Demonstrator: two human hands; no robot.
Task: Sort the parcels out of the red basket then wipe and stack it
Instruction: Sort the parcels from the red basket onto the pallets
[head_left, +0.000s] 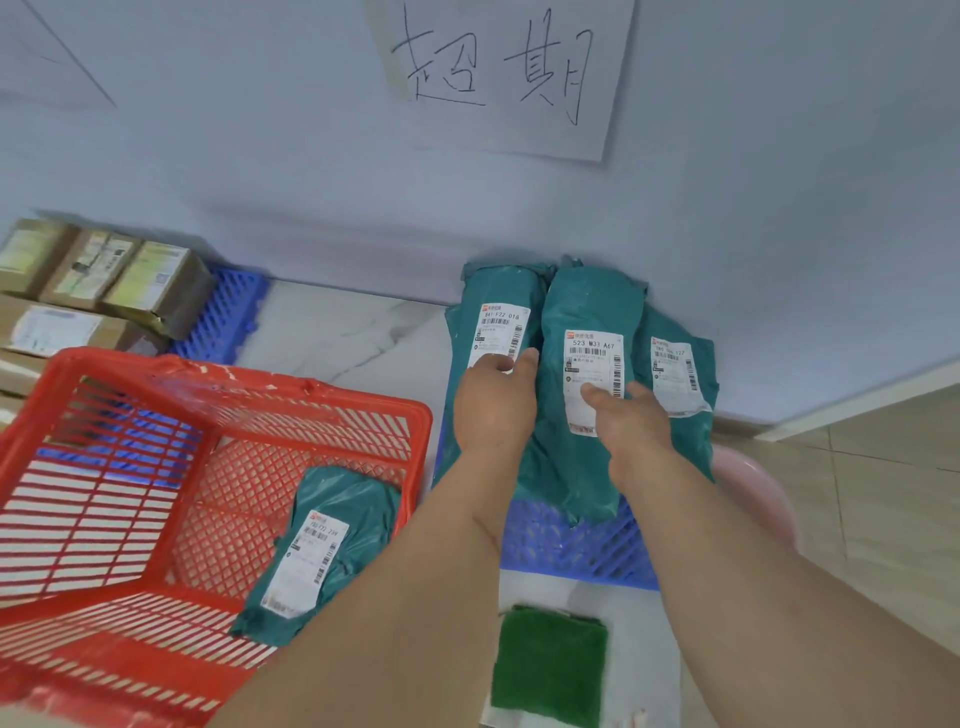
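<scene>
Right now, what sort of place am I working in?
Probably a parcel depot: labelled green parcels on a blue pallet, cardboard boxes by the wall, and a handwritten sign above.

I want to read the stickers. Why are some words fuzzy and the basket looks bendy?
Head view: the wide lens bends the red basket near the edge; the middle parcel label's big code reads clearly, its small print blurs; the boxes at far left look soft.

Three green parcels (587, 374) are lined up at frame centre, touched by both hands (493, 405) (631, 421); one parcel (322, 551) is left in the red basket (130, 493), lower left.
</scene>
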